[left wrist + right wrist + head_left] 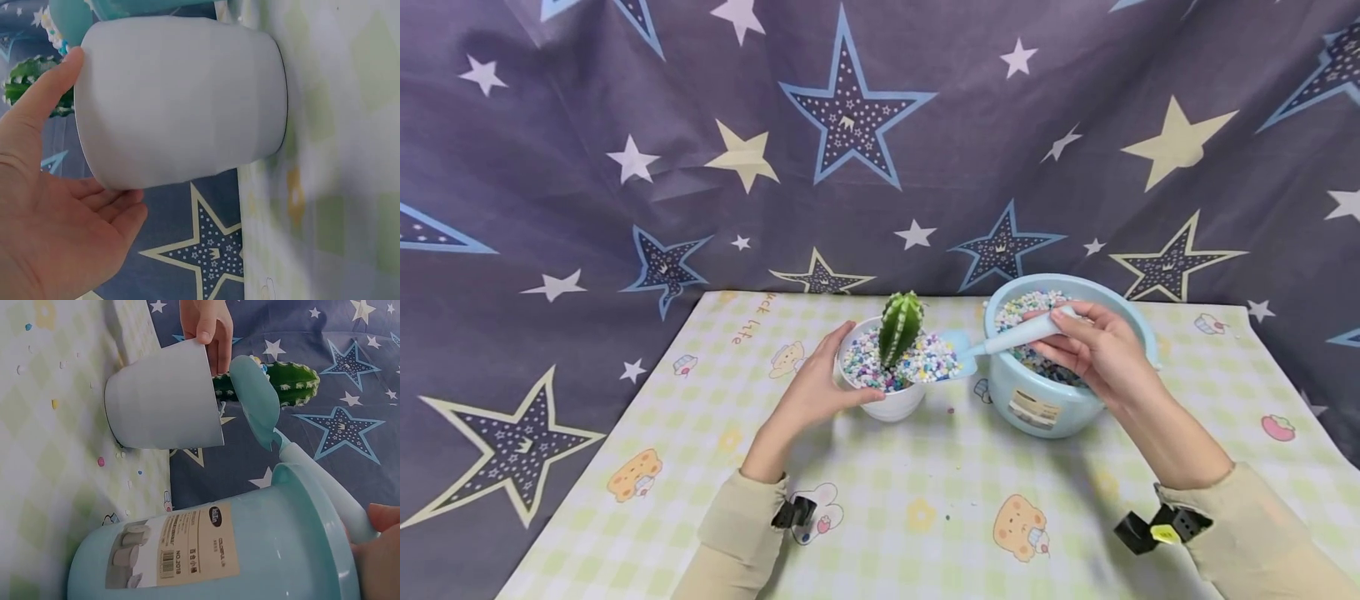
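Note:
A white pot [891, 407] with a green cactus [900, 327] and colored pebbles in it stands on the table. My left hand [815, 379] holds its left side, thumb and fingers spread around the rim; the left wrist view shows the pot's plain wall [181, 103] close up. My right hand [1108, 354] grips the handle of a light blue scoop [1022, 335]. Pebbles [928, 358] fill the scoop's blade, which is over the pot's right rim beside the cactus. From the right wrist, the blade [255, 397] appears tilted above the pot's mouth.
To the right, under my right hand, stands a light blue bucket [1078, 410] partly filled with pebbles, with a paper label [1033, 408] on its front. A few loose pebbles lie on the checked tablecloth [865, 542]. A dark star-patterned curtain [955, 142] hangs behind the table.

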`<move>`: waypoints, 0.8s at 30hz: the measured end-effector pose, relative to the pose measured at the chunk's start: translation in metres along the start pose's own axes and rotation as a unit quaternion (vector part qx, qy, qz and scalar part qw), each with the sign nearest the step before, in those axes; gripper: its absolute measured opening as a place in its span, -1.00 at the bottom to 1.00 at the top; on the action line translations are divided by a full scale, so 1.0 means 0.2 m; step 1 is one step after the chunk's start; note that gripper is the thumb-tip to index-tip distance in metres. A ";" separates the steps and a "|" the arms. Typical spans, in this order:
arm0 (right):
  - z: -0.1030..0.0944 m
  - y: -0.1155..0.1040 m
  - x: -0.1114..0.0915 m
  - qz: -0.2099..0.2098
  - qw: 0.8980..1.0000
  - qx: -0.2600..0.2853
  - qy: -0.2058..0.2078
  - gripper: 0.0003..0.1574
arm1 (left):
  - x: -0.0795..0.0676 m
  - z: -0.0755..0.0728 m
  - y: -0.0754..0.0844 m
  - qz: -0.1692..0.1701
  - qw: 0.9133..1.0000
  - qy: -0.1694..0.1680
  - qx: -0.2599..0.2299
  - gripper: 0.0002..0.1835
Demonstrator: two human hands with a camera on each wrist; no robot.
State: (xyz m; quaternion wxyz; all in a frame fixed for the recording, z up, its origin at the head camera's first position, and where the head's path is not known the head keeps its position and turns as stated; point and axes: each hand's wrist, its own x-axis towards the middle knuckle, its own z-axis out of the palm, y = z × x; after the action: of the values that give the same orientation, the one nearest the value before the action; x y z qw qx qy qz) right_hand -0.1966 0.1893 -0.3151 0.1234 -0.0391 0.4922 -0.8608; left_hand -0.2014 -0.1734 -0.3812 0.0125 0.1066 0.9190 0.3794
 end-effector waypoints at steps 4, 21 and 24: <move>0.02 0.00 0.00 0.002 1.000 -0.011 0.008 -0.73 | -0.01 0.02 0.01 0.001 1.000 0.008 0.011 0.26; 0.07 0.00 0.01 0.004 0.998 -0.032 0.050 -0.66 | -0.04 0.03 0.05 -0.023 0.999 0.026 0.032 0.26; 0.08 0.00 0.01 0.002 0.998 -0.032 0.053 -0.65 | -0.04 0.03 0.06 -0.025 0.999 0.028 0.031 0.26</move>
State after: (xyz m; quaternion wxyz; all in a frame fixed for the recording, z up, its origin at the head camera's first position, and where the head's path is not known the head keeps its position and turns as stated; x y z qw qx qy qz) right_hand -0.1954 0.1755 -0.3078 0.0977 0.0040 0.5253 -0.8453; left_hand -0.1901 -0.1628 -0.3788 -0.0073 0.0727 0.9328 0.3530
